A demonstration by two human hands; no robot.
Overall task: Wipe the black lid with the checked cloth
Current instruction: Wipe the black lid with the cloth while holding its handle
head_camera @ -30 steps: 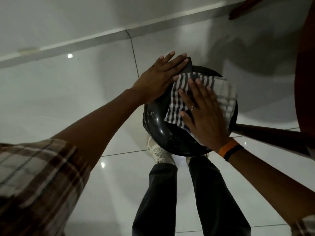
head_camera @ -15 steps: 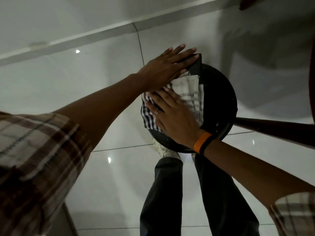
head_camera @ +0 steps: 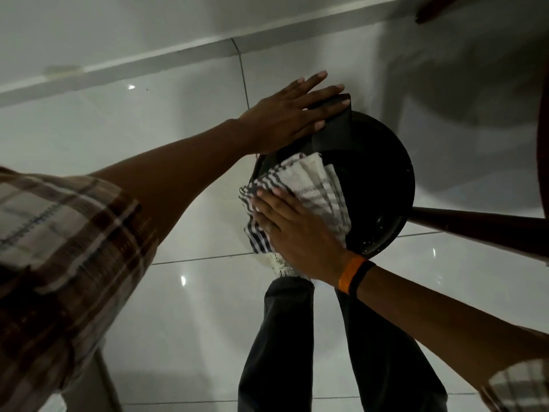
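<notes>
A round glossy black lid (head_camera: 383, 179) lies in front of me, with a raised black handle part (head_camera: 334, 135) at its far left. My left hand (head_camera: 285, 117) rests flat on that handle and the lid's far left rim, fingers spread. The checked cloth (head_camera: 315, 185), white with dark stripes, lies bunched on the lid's left half and hangs over its left rim. My right hand (head_camera: 294, 230) presses flat on the cloth's near left part, with an orange and black band at the wrist.
Glossy white floor tiles (head_camera: 178, 322) lie below. My dark trouser legs (head_camera: 371, 352) and a pale shoe (head_camera: 283, 267) stand under the lid. A dark wooden bar (head_camera: 481, 227) runs out to the right of the lid. A wall skirting (head_camera: 148, 63) crosses the far side.
My right hand has slid the cloth from the lid's right half to its left half, bunching it over the left rim. My left hand has stayed on the handle.
</notes>
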